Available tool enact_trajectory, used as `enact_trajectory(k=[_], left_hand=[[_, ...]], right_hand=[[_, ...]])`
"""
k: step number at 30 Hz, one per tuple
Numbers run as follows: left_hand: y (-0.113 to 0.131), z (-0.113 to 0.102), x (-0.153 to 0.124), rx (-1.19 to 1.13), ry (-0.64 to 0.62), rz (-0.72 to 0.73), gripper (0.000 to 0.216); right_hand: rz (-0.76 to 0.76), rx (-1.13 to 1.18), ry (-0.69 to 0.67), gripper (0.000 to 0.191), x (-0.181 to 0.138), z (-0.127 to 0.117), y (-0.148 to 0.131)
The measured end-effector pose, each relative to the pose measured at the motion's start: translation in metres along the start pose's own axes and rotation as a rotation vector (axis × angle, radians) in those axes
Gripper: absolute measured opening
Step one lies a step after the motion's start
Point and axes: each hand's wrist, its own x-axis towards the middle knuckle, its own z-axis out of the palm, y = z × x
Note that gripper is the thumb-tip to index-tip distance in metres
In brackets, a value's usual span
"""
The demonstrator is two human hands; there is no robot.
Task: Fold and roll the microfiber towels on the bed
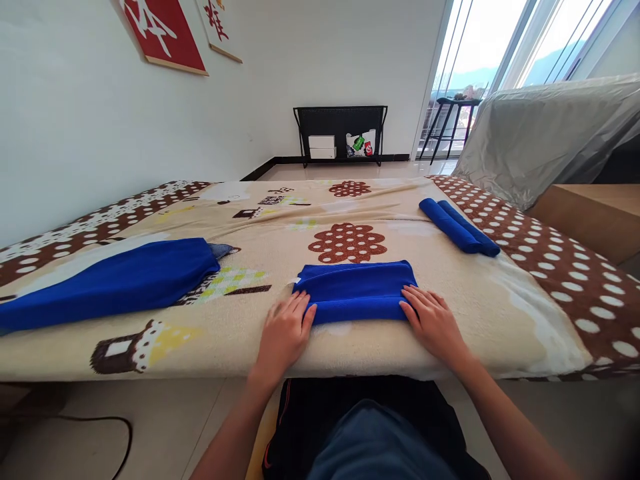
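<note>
A folded blue towel [356,291] lies near the front edge of a bed covered by a beige patterned blanket [250,333]. My left hand [285,333] rests flat at the towel's left end, fingers stretched out and touching its near edge. My right hand [433,321] lies flat at the towel's right end, fingers spread on the cloth's corner. Neither hand grips anything.
A pile of flat blue towels [110,283] lies at the left of the bed. Two rolled blue towels [457,225] sit at the far right. A black rack [341,133] stands by the far wall. A plastic-covered sofa [545,137] and a wooden table [595,213] stand on the right.
</note>
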Motion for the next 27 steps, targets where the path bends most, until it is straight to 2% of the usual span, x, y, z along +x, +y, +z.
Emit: enact_trajectory(k=[2,4,7,9,12,15,17,20,23,27], left_hand=[[0.003,-0.002,-0.002,0.031,0.046,-0.011,0.042],[0.018,0.001,0.001,0.025,0.058,0.058,0.041],[0.046,0.009,0.011,-0.037,-0.026,0.238,0.037],[0.055,0.013,0.018,-0.055,-0.076,0.284,0.037],[0.046,0.015,0.023,-0.025,-0.078,0.191,0.043],[0.024,0.012,0.022,0.030,-0.046,0.034,0.050],[0.015,0.010,0.021,0.060,-0.031,-0.043,0.052],[0.022,0.011,0.020,0.101,-0.009,-0.117,0.055],[0.046,0.015,0.028,0.095,-0.049,-0.067,0.052],[0.073,0.022,0.046,-0.007,-0.196,0.149,0.042]], right_hand=[[-0.015,-0.033,0.070,0.037,-0.001,-0.002,-0.002],[-0.081,0.012,0.094,0.034,0.002,-0.002,-0.018],[-0.206,0.120,0.006,0.033,0.012,0.000,-0.052],[-0.221,0.127,-0.049,0.034,0.020,0.003,-0.064],[-0.117,0.068,-0.063,0.043,0.027,0.007,-0.054],[0.039,-0.009,-0.054,0.048,0.028,0.008,-0.023],[0.089,-0.043,-0.062,0.047,0.025,0.007,-0.006],[0.120,-0.077,-0.072,0.047,0.020,0.005,-0.004],[0.120,-0.086,-0.081,0.051,0.022,0.003,-0.023],[-0.055,0.002,-0.216,0.045,0.037,0.006,-0.049]])
